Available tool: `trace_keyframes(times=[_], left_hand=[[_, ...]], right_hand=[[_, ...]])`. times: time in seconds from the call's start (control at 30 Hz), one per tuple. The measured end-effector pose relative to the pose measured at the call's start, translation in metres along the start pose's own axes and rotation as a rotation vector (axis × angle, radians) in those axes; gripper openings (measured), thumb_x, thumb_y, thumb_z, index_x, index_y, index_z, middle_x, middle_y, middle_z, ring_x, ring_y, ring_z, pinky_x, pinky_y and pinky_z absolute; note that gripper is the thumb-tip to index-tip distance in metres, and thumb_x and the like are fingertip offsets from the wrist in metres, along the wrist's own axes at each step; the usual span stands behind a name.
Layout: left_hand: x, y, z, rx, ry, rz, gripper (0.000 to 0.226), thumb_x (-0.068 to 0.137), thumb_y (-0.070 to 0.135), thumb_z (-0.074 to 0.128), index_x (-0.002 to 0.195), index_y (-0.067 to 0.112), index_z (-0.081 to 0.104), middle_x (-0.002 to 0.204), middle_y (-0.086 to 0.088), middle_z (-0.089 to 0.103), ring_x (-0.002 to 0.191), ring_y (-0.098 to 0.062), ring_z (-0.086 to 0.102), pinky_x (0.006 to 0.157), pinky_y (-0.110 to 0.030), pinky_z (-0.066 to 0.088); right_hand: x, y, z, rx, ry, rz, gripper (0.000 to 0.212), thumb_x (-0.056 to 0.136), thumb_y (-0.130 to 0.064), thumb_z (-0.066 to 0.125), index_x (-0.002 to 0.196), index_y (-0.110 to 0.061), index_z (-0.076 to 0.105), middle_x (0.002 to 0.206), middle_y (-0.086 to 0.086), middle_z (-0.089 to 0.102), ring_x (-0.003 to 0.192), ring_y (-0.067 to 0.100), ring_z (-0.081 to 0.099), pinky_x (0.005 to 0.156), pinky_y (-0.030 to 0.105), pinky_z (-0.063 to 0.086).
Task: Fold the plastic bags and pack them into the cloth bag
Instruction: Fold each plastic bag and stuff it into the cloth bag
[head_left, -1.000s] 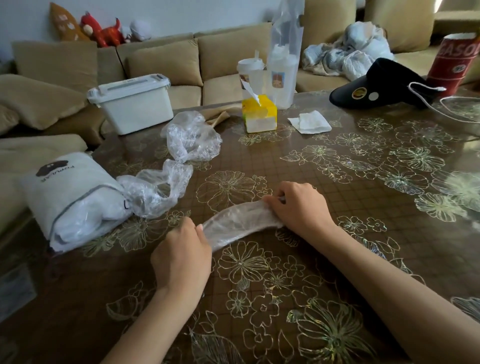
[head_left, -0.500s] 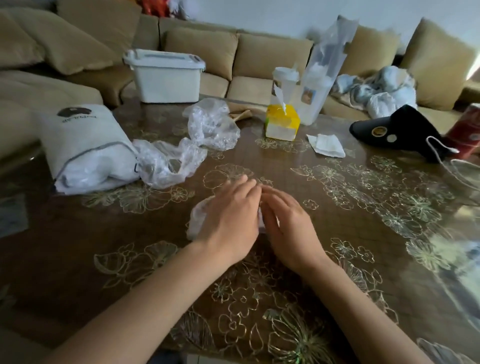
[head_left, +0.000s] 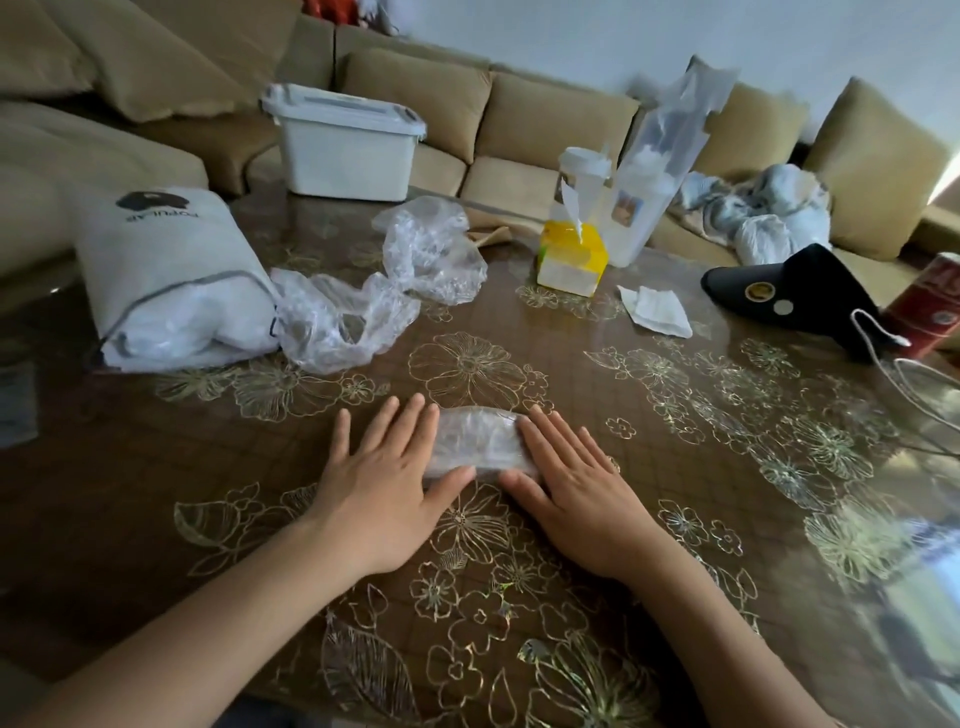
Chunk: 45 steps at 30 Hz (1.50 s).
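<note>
the left hand (head_left: 387, 483) lies flat, fingers straight and a little spread, its thumb and forefinger side pressing the left end of the folded plastic bag (head_left: 478, 439). the right hand (head_left: 576, 488) is flat too, fingers straight, pressing the bag's right end. neither hand curls round anything. the bag is a short clear strip lying on the table (head_left: 675, 467) between the two hands.

the white cloth bag (head_left: 171, 270) lies on its side at the far left, its mouth towards the middle and white plastic showing inside. a crumpled clear bag (head_left: 337, 322) touches that mouth, and a second crumpled bag (head_left: 431, 249) sits just behind it. a white lidded box (head_left: 345, 145) stands closed beyond them.

half a second ago the hands met fingertip to fingertip over the bag. now they are apart and its middle shows.
</note>
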<state>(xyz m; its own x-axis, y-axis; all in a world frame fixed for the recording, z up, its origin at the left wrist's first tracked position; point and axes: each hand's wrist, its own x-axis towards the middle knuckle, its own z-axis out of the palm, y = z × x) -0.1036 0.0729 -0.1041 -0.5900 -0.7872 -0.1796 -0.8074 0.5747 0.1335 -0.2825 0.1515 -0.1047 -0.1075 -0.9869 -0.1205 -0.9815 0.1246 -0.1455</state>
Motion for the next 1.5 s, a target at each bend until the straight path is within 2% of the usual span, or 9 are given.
trace_keyframes(times=[0.1, 0.2, 0.33, 0.4, 0.5, 0.77, 0.93, 1.2, 1.5], left_hand=[[-0.004, -0.008, 0.000, -0.041, -0.034, 0.003, 0.099, 0.059, 0.075, -0.027, 0.144, 0.023, -0.025, 0.144, 0.012, -0.035, 0.139, -0.011, -0.028, 0.111, -0.044, -0.020], [-0.008, -0.013, -0.005, -0.089, -0.078, -0.015, 0.082, 0.078, 0.069, -0.016, 0.145, 0.022, -0.022, 0.146, 0.010, -0.034, 0.139, -0.011, -0.028, 0.112, -0.041, -0.019], [-0.008, -0.019, -0.010, -0.197, 0.109, -0.033, 0.067, 0.094, 0.053, 0.005, 0.148, 0.018, 0.024, 0.158, 0.000, 0.011, 0.145, -0.017, 0.011, 0.118, -0.037, 0.011], [-0.004, -0.022, -0.013, -0.243, 0.289, -0.072, 0.050, 0.097, 0.046, 0.027, 0.125, 0.015, 0.055, 0.135, -0.003, 0.048, 0.122, -0.018, 0.042, 0.102, -0.032, 0.035], [0.002, -0.020, -0.019, -0.256, 0.287, -0.121, 0.028, 0.091, 0.038, 0.053, 0.105, 0.014, 0.057, 0.115, -0.004, 0.047, 0.107, -0.018, 0.040, 0.090, -0.029, 0.038], [-0.004, -0.003, -0.034, -0.909, 0.208, -0.239, 0.009, 0.082, 0.001, 0.056, 0.079, 0.009, 0.056, 0.075, -0.004, 0.053, 0.061, -0.016, 0.048, 0.055, -0.025, 0.040], [-0.019, -0.002, -0.040, -1.600, -0.015, -0.445, 0.019, 0.085, -0.008, 0.054, 0.103, -0.004, 0.059, 0.090, -0.017, 0.061, 0.064, -0.019, 0.058, 0.040, -0.022, 0.051], [-0.065, -0.014, -0.026, -1.520, -0.281, -0.364, 0.020, 0.093, 0.013, 0.055, 0.108, 0.000, 0.056, 0.080, -0.014, 0.062, 0.058, -0.020, 0.061, 0.050, -0.030, 0.055], [-0.072, -0.052, -0.043, -1.693, -0.724, -0.102, 0.035, 0.082, 0.037, 0.063, 0.086, 0.002, 0.065, 0.075, -0.012, 0.066, 0.063, -0.022, 0.065, 0.063, -0.031, 0.056]], right_hand=[[0.001, 0.000, 0.000, -0.007, -0.004, 0.012, 0.087, 0.073, -0.070, -0.004, 0.148, -0.027, -0.012, 0.143, -0.017, -0.023, 0.137, 0.001, -0.024, 0.113, 0.025, -0.018], [0.001, 0.000, 0.001, 0.007, -0.012, 0.030, 0.089, 0.071, -0.072, -0.005, 0.148, -0.028, -0.011, 0.144, -0.019, -0.023, 0.135, 0.000, -0.026, 0.113, 0.028, -0.019], [0.001, 0.010, -0.005, 0.113, 0.042, 0.091, 0.084, 0.078, -0.068, 0.002, 0.151, -0.026, 0.010, 0.154, -0.014, -0.005, 0.140, 0.003, -0.016, 0.114, 0.029, -0.014], [0.003, 0.018, -0.009, 0.310, 0.246, 0.134, 0.070, 0.088, -0.057, 0.019, 0.144, -0.018, 0.037, 0.151, -0.005, 0.030, 0.143, 0.012, 0.016, 0.117, 0.031, 0.010], [0.006, 0.024, -0.011, 0.557, 0.608, 0.246, 0.033, 0.098, -0.031, 0.043, 0.115, -0.010, 0.063, 0.109, 0.001, 0.064, 0.103, 0.016, 0.057, 0.084, 0.023, 0.043], [-0.027, -0.018, -0.006, 0.530, 0.846, 0.092, 0.036, 0.079, 0.012, 0.057, 0.103, -0.015, 0.061, 0.102, -0.003, 0.064, 0.097, 0.013, 0.059, 0.090, 0.035, 0.050], [-0.046, -0.066, 0.026, 0.259, 0.543, -0.149, 0.063, 0.078, -0.006, 0.058, 0.137, -0.017, 0.041, 0.143, 0.002, 0.043, 0.134, 0.008, 0.032, 0.113, 0.026, 0.022], [-0.049, -0.095, 0.028, 0.159, 0.560, -0.197, 0.044, 0.070, 0.001, 0.047, 0.108, -0.007, 0.068, 0.115, 0.006, 0.067, 0.111, 0.023, 0.061, 0.091, 0.043, 0.052], [-0.077, -0.126, 0.015, 0.289, 0.643, -0.564, 0.036, 0.072, 0.009, 0.075, 0.102, -0.010, 0.067, 0.123, 0.001, 0.063, 0.126, 0.014, 0.051, 0.104, 0.035, 0.041]])
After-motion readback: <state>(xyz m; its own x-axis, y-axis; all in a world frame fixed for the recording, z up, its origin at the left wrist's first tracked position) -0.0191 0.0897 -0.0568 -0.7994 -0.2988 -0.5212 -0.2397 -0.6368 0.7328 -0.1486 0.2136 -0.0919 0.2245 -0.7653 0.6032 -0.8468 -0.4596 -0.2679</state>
